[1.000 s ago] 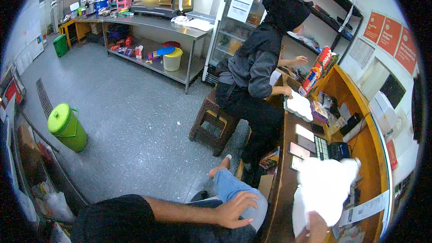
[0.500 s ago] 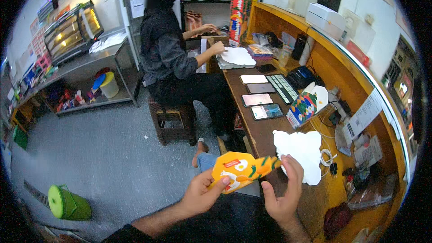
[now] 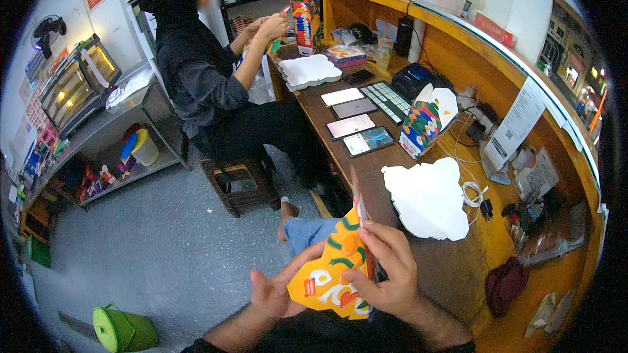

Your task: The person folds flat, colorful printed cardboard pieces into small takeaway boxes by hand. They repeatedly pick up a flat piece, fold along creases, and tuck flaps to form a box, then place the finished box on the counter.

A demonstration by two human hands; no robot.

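Note:
A yellow printed folding food carton [image 3: 327, 281], with green, orange and white drawings, is held partly folded above my lap. My right hand [image 3: 392, 274] grips its right side, thumb on the printed face and fingers at the upper edge. My left hand [image 3: 278, 287] cradles the left side, its fingers going behind the carton and its thumb standing away from it. To the right of the carton, flat white carton blanks [image 3: 428, 199] lie on the brown desk [image 3: 425, 268]. Farther up stands a colourful folded carton [image 3: 428, 121] with an open top.
Several phones [image 3: 360, 142] and a keyboard [image 3: 386, 101] lie on the desk. A co-worker [image 3: 203, 85] sits on a stool [image 3: 239, 186] at the left, beside more white blanks [image 3: 307, 70] and a tall carton stack [image 3: 304, 13]. A green bucket [image 3: 124, 328] stands on the floor.
The yellow carton has turned more upright and moved lower, with my right hand now gripping it. My left thumb has come off its face. The co-worker's hands have risen from the white blanks.

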